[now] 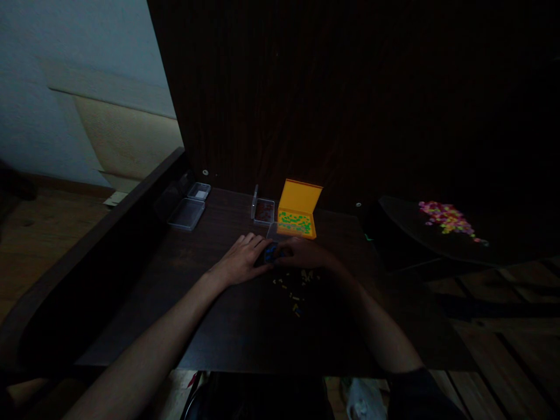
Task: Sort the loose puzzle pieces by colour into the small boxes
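Observation:
A small clear plastic box (266, 256) with blue pieces (271, 252) inside stands on the dark table, its clear lid (275, 229) tipped back on the far side. My left hand (245, 258) grips the box's left side, thumb near the front edge and fingers at the back. From the right, my right hand (304, 253) reaches over the box with its fingers bent together at the blue pieces; shadow hides what is between the fingertips. Several small yellowish pieces (307, 276) lie loose in front of the hands, with some blue and yellow ones (297, 310) nearer me.
An open yellow box (301, 196) with green pieces (294, 222) stands behind my hands. Left of it is an open clear box (264, 211) with dark reddish contents. Further left lie more clear cases (187, 214). Colourful beads (448, 219) are heaped on a dark surface at right.

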A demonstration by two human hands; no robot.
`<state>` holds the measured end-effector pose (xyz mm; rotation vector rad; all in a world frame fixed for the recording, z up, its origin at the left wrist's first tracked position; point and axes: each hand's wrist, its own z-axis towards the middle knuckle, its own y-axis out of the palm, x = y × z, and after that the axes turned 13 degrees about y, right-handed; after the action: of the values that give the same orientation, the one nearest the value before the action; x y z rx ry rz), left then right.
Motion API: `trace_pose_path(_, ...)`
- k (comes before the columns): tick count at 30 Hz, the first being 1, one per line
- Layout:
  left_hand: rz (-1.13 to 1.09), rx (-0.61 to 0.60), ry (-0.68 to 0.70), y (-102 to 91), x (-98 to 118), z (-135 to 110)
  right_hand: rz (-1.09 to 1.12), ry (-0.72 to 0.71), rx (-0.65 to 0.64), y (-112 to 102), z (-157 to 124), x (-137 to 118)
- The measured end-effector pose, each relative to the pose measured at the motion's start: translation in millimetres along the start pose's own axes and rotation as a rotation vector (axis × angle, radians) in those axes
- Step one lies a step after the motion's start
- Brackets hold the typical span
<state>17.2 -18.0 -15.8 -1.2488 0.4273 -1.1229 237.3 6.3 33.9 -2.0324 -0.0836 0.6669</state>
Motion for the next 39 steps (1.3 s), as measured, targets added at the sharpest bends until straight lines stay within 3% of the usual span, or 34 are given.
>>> trace_pose_path(11,-0.01,0.022,0.017,3.4,-3,-1,0.012,-0.093,-0.021,3,-18,1)
trace_pose_path(21,-0.035,0.021,0.004,1.5,-1,0,-0.087,-0.064,0.104,-2,-41,-8)
trace_pose_path(24,-0.034,0.007,-0.002,0.3,0,0,-0.02,-0.036,0.073,-1,-57,-8)
trace_pose_path(30,-0.021,0.005,0.002,-1.0,0,1,0.004,-0.031,-0.09,21,-84,-4)
trace_pose_path(39,-0.015,0.014,0.012,0.5,-1,0,-0.016,0.094,-0.017,51,-103,0)
